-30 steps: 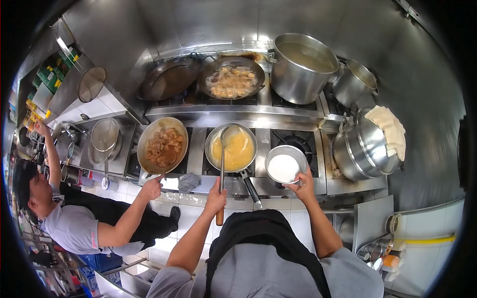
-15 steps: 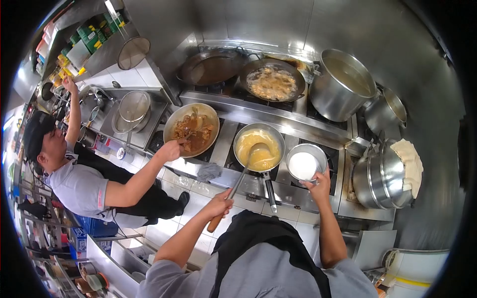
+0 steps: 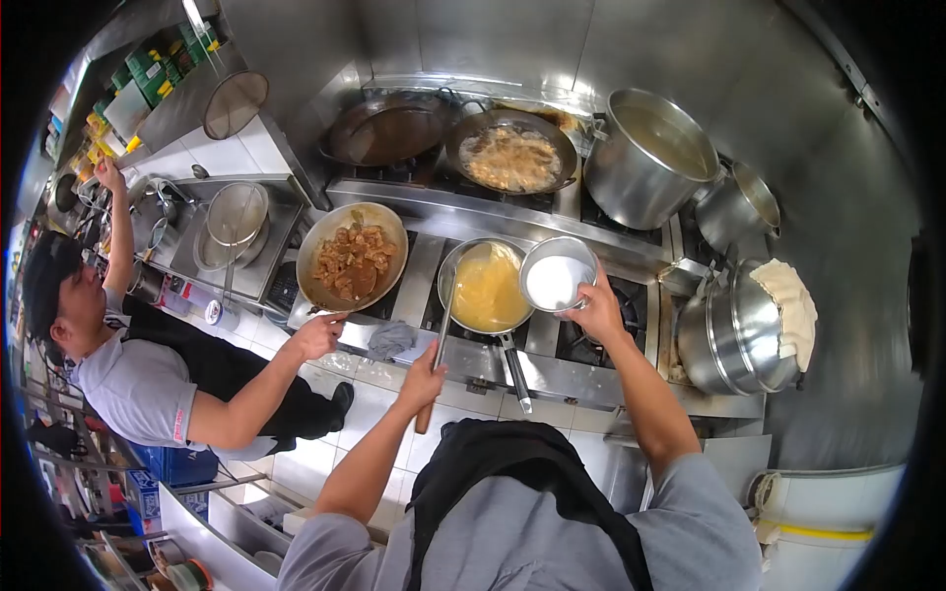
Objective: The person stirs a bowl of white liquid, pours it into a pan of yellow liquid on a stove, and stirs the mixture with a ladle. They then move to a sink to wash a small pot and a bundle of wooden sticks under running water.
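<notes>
Sheet-steel walls (image 3: 483,39) shine behind a metal stove (image 3: 463,214). From the head view, a person's left hand (image 3: 422,379) grips a slim, wooden-ended ladle (image 3: 446,330) slanting into a round pan (image 3: 461,255) of glossy yellow liquid (image 3: 493,297); the right hand (image 3: 597,305) clasps a steel bowl (image 3: 547,249) of smooth white contents (image 3: 554,282) at the pan's rim.

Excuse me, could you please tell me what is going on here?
The left hand holds a ladle, which reaches into a pan of yellow mixture. The right hand grips a metal bowl with something white inside; in this view the bowl meets the pan's right edge, and no pouring shows. To the left, a co-worker's hand is by a wider pan of browned pieces. Farther back, food bubbles in a wok.
</notes>
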`<state>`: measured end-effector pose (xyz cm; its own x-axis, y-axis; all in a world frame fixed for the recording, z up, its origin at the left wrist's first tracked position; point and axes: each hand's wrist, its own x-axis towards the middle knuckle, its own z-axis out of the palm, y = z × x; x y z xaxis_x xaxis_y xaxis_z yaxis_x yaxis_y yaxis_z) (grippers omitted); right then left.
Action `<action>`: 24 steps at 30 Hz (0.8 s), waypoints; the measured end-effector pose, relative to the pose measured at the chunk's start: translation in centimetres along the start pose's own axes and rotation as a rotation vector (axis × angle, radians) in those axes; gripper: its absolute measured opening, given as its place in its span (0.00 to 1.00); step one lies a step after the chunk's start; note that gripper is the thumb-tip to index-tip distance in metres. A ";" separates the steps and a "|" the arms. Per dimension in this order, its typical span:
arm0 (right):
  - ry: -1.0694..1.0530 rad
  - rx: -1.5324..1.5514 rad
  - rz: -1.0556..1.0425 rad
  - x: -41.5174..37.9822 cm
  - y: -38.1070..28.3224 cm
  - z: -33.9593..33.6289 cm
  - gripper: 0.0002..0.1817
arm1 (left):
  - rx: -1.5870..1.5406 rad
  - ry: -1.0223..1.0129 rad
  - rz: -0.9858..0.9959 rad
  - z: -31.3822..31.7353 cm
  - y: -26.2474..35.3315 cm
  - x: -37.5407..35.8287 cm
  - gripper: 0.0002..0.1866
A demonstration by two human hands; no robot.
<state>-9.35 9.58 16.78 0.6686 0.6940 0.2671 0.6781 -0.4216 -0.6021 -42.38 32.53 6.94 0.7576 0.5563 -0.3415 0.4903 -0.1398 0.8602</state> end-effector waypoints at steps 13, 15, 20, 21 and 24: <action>0.035 -0.107 -0.118 4.5 -1.8 0.1 0.25 | -1.252 -0.431 -0.504 1.4 6.4 -1.8 0.15; 0.043 -0.116 -0.155 4.8 -1.7 0.2 0.24 | -1.250 -0.446 -0.530 0.2 5.4 -2.3 0.18; 0.036 -0.171 -0.216 5.0 -1.5 0.7 0.25 | -0.857 -0.490 -0.454 -3.7 5.0 -3.5 0.31; 0.038 -0.170 -0.216 4.9 -1.6 0.8 0.25 | -0.780 -0.489 -0.429 -4.4 5.0 -3.6 0.35; -0.007 -0.138 -0.139 4.9 -2.0 0.8 0.25 | -0.153 -0.296 -0.321 -6.4 8.4 -6.0 0.39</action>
<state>-7.69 14.24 18.70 0.5636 0.7549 0.3355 0.7997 -0.3967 -0.4507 -45.54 33.28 18.59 0.6792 0.2910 -0.6737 0.6676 0.1363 0.7319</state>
